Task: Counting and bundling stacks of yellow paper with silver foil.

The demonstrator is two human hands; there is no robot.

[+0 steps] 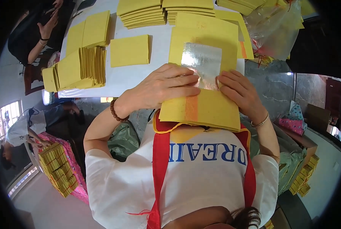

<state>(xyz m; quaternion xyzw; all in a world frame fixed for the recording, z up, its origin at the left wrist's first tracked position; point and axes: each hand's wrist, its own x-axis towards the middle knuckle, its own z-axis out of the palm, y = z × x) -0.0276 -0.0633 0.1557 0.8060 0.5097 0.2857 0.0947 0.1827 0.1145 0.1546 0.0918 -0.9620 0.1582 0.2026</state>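
Note:
A silver foil square [210, 61] lies over a large sheet of yellow paper [228, 42] in front of me. Its near edge meets a thick layered yellow portion with an orange stripe [191, 107], close to my chest. My left hand [170, 82] reaches across from the left, fingers close together and their tips pressing on the foil, which wrinkles there. At the right side, my right hand [241, 91] curls round the yellow paper, fingertips at the foil's right edge. Its thumb is hidden.
Several yellow paper stacks [142, 13] stand at the back of the white table [128, 82], with more bundles [92, 66] at left. A clear plastic bag [275, 32] sits back right. Two other people are at left, one near a pink-lined box of yellow bundles [58, 168].

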